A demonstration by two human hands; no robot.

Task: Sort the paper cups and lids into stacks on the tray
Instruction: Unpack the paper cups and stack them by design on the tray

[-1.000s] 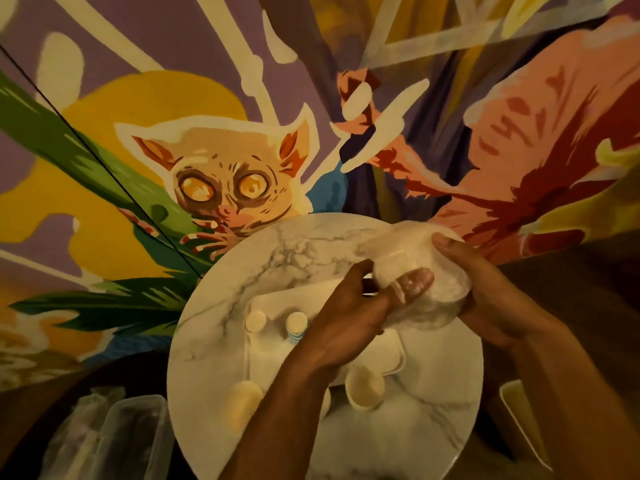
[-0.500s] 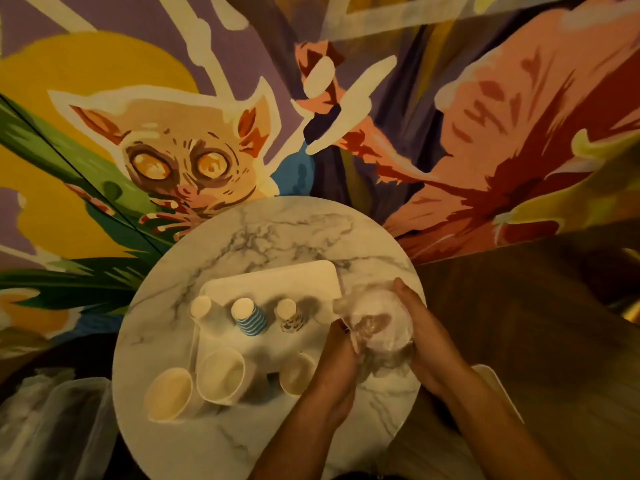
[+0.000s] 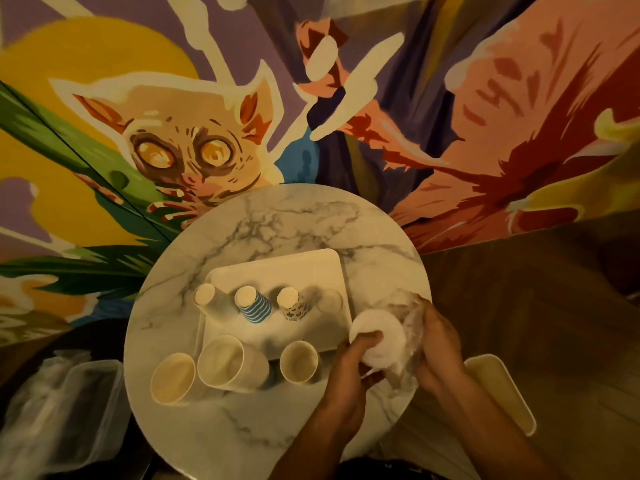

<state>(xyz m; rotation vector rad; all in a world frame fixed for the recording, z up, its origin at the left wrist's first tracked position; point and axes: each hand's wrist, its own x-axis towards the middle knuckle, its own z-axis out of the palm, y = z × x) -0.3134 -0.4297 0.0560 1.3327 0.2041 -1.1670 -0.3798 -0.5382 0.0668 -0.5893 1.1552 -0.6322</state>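
A painted mural (image 3: 180, 157) of a wide-eyed animal backs a round marble table (image 3: 277, 216). Toward the table's 7 o'clock, three upright paper cups (image 3: 221, 362) stand just off the white tray (image 3: 294, 268), which lies at the centre. On the tray three cups stand inverted in a row: a plain cup (image 3: 207, 299), a striped cup (image 3: 254, 304) and a patterned cup (image 3: 292, 303). At 4 o'clock the left hand (image 3: 346, 375) pinches a round white lid (image 3: 381, 337) between thumb and curled fingers, beside the tray. The right hand (image 3: 440, 348) curls its fingers round the crumpled clear wrap (image 3: 408, 306) against the lid.

A round marble table (image 3: 277, 220) stands before a painted mural (image 3: 180, 154), clear plastic tubs (image 3: 69, 393) lower left.
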